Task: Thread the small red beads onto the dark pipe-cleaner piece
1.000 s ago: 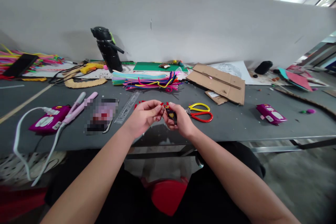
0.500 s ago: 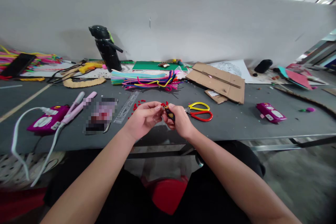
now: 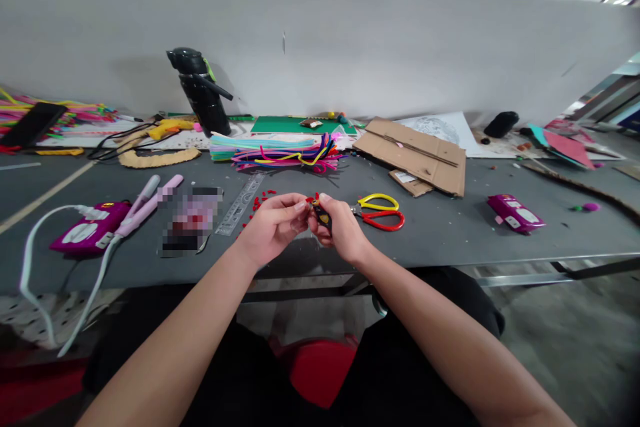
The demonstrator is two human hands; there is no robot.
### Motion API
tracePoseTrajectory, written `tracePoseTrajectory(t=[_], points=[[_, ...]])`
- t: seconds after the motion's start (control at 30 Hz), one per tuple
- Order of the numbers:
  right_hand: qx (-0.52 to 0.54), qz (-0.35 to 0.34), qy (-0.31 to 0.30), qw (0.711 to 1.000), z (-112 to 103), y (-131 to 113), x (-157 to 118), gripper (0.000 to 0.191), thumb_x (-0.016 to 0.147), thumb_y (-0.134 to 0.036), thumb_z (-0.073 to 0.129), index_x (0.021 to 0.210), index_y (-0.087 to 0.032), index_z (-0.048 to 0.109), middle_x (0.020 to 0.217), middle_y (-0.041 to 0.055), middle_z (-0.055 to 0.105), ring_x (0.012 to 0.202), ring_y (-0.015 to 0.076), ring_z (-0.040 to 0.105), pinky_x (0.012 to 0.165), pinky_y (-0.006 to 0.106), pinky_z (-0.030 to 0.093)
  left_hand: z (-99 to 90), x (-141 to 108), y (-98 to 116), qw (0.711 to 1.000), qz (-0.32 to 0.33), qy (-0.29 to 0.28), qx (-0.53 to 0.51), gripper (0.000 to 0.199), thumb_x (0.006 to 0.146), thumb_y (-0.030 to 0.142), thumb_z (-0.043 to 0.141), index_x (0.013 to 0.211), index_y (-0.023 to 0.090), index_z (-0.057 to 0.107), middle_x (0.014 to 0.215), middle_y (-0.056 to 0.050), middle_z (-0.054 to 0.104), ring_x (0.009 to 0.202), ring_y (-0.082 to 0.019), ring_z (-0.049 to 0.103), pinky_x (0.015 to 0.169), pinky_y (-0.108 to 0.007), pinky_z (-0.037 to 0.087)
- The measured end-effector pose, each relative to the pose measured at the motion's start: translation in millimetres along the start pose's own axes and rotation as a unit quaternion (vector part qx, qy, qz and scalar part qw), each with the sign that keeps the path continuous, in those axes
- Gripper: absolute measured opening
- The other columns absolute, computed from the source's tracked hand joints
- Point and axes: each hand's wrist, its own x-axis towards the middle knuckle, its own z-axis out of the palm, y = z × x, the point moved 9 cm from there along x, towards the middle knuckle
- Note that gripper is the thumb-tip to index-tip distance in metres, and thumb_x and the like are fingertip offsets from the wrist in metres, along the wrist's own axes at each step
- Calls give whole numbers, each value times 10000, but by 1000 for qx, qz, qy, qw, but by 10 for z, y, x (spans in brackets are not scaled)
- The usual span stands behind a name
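My right hand is closed around a small black-and-yellow tool; its kind is mostly hidden by the fingers. Thumb and fingers of my left hand pinch together right beside it, on what looks like a small red fuzzy piece. Both hands meet just above the front part of the table. Scattered behind my left hand are several short red bits. Scissors with one yellow and one red handle loop lie to the right of my right hand, their blades partly hidden.
A clear ruler, a phone and a pink hair straightener by a purple power block lie left. Behind are bundled pipe cleaners, cardboard and a black bottle. Another purple block sits right.
Both hands keep nearly the same place and grip. The whole view has shifted very slightly.
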Motion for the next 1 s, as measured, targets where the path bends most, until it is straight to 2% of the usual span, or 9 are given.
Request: tracePoseTrajectory(t=[0.1,0.33,0.6,0.8,0.9,1.0], points=[[5,10,0,1000,-11,20,5,534,967,-516,358,599,-166,523,441,-62,299,379,68,245,383,197,211,-2,-2,2,1000,1,5,-1,114,752,202,788,772,103,736,676,-69,698,620,-134,658,622,-212,498],[19,39,6,999,-12,38,-1,452,937,-408,363,594,-162,524,441,-51,314,380,68,237,384,196,193,-45,6,-10,1000,0,27,-11,135,715,201,816,773,103,743,670,-48,683,606,-117,642,593,-192,482],[16,20,-4,1000,4,29,12,538,965,-527,368,602,-164,529,435,-69,283,376,67,229,383,198,192,8,-5,-12,1000,-1,7,6,129,759,227,777,753,107,729,667,-70,685,618,-127,632,621,-213,486],[6,12,-13,1000,-3,-12,8,543,974,-505,362,588,-163,532,431,-67,285,376,70,234,389,208,192,-14,-3,18,1000,-5,17,5,119,741,204,773,746,102,712,642,-42,618,585,-103,554,585,-211,439],[-13,7,-29,999,-8,-66,-6,553,978,-491,345,578,-161,537,440,-62,286,384,72,232,399,220,176,-4,-21,42,1000,-17,-6,-14,121,763,192,744,718,105,674,637,-18,537,583,-94,488,571,-227,411],[-68,-43,-40,996,-22,-200,-47,544,984,-477,359,592,-154,554,484,-45,327,431,79,277,435,232,195,60,-50,42,997,-34,-50,-47,156,804,210,702,705,112,632,632,0,446,575,-94,433,546,-241,366]])
